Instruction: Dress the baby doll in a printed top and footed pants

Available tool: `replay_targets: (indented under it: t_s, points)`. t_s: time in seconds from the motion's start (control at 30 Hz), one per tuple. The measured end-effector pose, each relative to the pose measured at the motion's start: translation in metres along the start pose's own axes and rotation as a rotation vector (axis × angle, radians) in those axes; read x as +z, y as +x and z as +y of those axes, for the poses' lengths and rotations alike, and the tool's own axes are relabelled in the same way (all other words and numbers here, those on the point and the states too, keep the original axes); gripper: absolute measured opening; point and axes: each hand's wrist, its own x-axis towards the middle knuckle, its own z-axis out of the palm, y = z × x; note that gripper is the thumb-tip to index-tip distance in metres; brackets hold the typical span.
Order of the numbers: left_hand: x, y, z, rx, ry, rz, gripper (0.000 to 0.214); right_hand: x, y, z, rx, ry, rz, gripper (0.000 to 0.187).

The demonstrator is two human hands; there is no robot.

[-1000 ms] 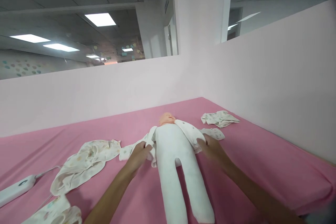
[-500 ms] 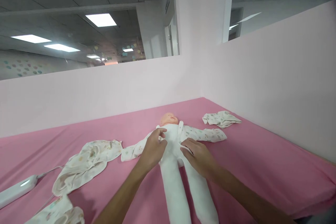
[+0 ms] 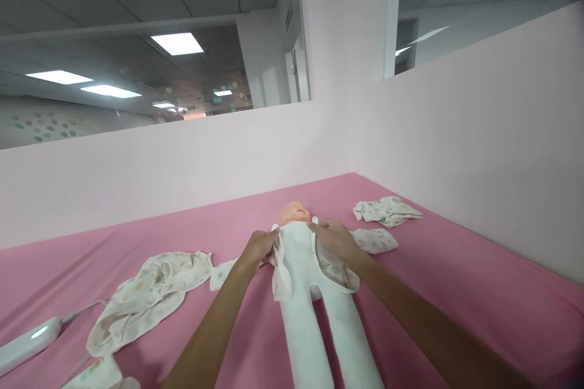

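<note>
Baby top (image 3: 340, 273) being gripped higher on the doll (image 3: 298, 255)
Its front edges are being pinched by the left hand (image 3: 259, 247) and right hand (image 3: 332, 240), raised from chest to collar.

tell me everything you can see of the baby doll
The baby doll lies on its back on the pink sheet, head away from the camera. It has a peach moulded-looking head and a plain white soft cloth body with two long legs running out of frame. A printed top lies open around its torso; the left hand and right hand each hold a front flap.
</note>
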Motion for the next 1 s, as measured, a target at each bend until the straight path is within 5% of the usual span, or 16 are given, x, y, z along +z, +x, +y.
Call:
replay_targets:
  t_s: [0.17,0.37,0.67,1.0]
  points:
    - [0.013,0.023,-0.004,0.079,0.062,0.161,0.023,0.037,0.033,0.004,0.022,-0.067,0.048,0.018]
    - [0.016,0.041,-0.005,0.156,0.192,0.283,0.016,0.058,0.046,-0.008,-0.073,-0.066,0.093,0.014]
    - [0.04,0.042,0.007,0.381,0.359,0.368,0.016,0.061,0.044,-0.01,-0.168,-0.033,0.018,0.019]
    - [0.048,0.039,0.004,0.413,0.318,0.42,0.015,0.068,0.064,-0.007,-0.091,0.082,-0.007,0.023]
